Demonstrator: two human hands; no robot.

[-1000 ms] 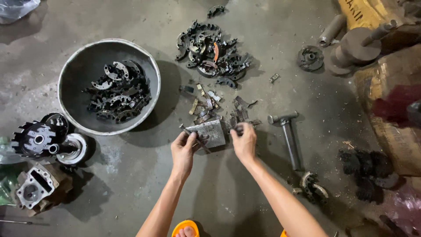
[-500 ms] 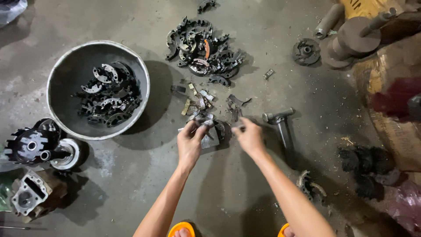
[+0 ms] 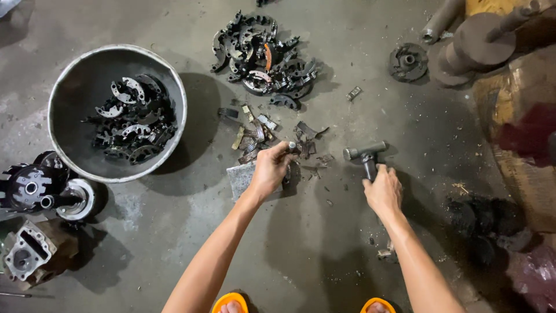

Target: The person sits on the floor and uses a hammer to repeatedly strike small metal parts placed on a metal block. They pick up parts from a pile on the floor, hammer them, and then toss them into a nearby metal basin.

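Note:
My left hand [image 3: 271, 170] grips a dark curved metal part with a short pin sticking up at its top, resting it on a flat grey stone slab [image 3: 240, 178] on the floor. My right hand [image 3: 382, 190] is closed around the handle of a grey metal hammer [image 3: 365, 154], whose head lies just beyond my fingers on the concrete. Small broken strips and lining pieces [image 3: 255, 132] are scattered just above the left hand.
A round metal basin [image 3: 72, 78] at the left holds several dark curved parts [image 3: 132, 119]. A pile of similar parts [image 3: 260, 58] lies at top centre. Engine pieces [image 3: 40, 188] sit at the far left, heavy rusty parts [image 3: 475, 40] and a disc [image 3: 408, 61] at top right.
My right hand moved right from the slab and took hold of the hammer handle. My left hand stayed at the slab, gripping the part.

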